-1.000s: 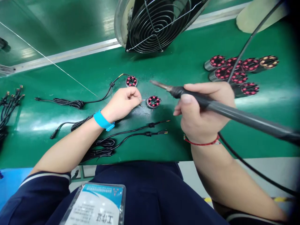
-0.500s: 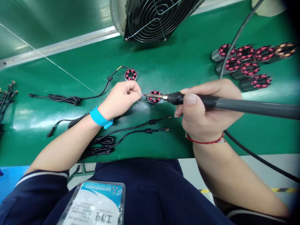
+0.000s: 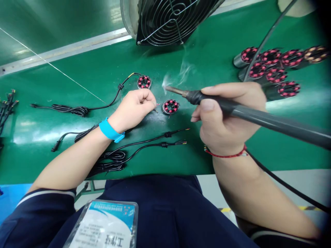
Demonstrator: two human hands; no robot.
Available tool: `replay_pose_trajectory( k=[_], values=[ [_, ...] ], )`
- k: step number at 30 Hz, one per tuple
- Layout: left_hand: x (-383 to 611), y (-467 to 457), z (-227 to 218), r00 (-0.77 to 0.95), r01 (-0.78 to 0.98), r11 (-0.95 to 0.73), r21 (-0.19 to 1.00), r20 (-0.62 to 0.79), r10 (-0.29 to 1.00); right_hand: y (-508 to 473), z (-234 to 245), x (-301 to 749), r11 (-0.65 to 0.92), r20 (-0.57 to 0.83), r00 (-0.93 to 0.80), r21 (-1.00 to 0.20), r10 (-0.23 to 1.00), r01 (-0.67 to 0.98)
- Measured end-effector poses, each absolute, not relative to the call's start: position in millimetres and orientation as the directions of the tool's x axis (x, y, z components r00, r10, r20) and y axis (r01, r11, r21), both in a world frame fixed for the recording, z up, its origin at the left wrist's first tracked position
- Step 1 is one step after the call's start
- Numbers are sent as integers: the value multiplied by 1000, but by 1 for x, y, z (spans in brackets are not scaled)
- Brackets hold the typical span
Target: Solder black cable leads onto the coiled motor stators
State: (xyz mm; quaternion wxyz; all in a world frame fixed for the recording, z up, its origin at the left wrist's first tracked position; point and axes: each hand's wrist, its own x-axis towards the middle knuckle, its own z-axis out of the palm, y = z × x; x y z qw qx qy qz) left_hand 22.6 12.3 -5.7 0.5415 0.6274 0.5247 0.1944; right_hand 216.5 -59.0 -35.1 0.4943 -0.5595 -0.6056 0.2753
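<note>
My left hand (image 3: 141,105) has thumb and forefinger pinched together on thin wire ends (image 3: 158,104), whose reddish tip points at a small round metal ring with red and black windings (image 3: 170,107). That ring sits on the glossy green bench (image 3: 201,165), just beside my fingertips; whether the wire touches it I cannot tell.

My right hand (image 3: 230,119), to the right of the ring, is clamped around the thick dark-grey handle of a soldering iron (image 3: 258,115). Its brownish metal tip is up beyond the ring, apart from it, with pale wispy smoke (image 3: 178,77) around and above the end.

Beyond the ring and to its left is a second red-wound metal ring (image 3: 144,82), joined to a black cable with a tied coil (image 3: 99,107). Nearer me than the ring lie two coiled black cables (image 3: 113,156). Well to its right stand grouped metal cylinders with wound tops (image 3: 271,74); far beyond it is a black wire-grilled fan (image 3: 172,22).
</note>
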Motion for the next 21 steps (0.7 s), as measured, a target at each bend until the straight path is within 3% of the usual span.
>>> replay_pose_trajectory(
  k=[3,9,14,21],
  values=[
    [23,12,-5,372,442,141,886,-323,870,-55,-34,212,341,427,123,-837,896,427],
    [24,13,-5,374,440,138,887,-320,870,-51,-34,201,230,256,33,-912,966,340],
    [23,13,-5,381,435,137,890,-320,868,-42,-34,195,254,262,-48,-853,964,456],
    [21,14,-9,391,424,117,898,-298,871,-29,-43,189,274,249,-116,-850,962,449]
  ],
)
